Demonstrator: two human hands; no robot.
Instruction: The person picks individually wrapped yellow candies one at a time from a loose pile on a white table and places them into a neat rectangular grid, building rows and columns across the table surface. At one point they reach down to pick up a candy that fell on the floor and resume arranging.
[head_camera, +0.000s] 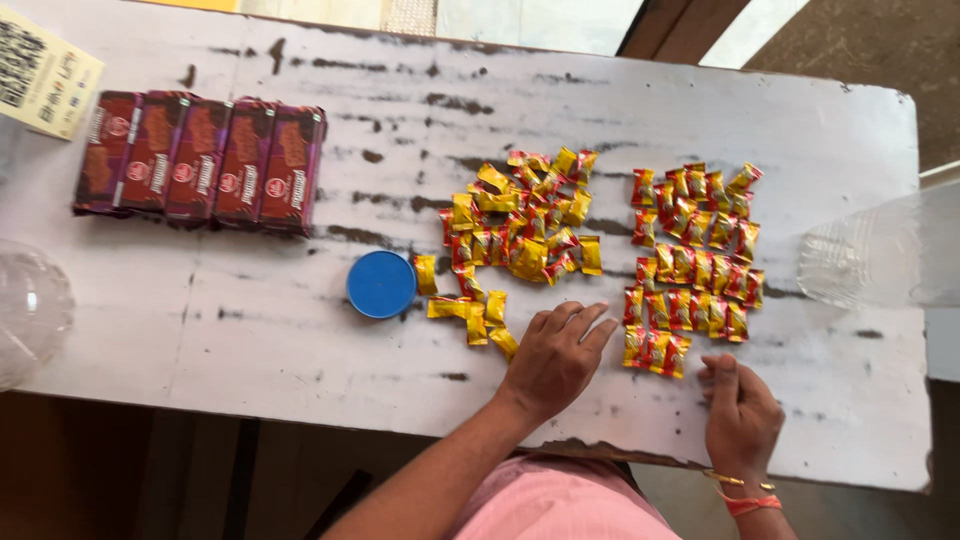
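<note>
A loose pile of red and yellow wrapped candies (520, 235) lies mid-table. To its right, more of the same candies (692, 265) lie in neat rows. My left hand (555, 355) rests flat on the table, fingers slightly apart, just below the loose pile and left of the rows; it holds nothing. My right hand (738, 410) sits near the table's front edge, fingers curled, just below the bottom row; whether it holds a candy is hidden.
A round blue lid (381, 284) lies left of the pile. Several dark red biscuit packs (200, 160) lie side by side at far left. Clear plastic jars lie at the left edge (30, 310) and right edge (880, 255). A printed yellow card (42, 75) lies at top left.
</note>
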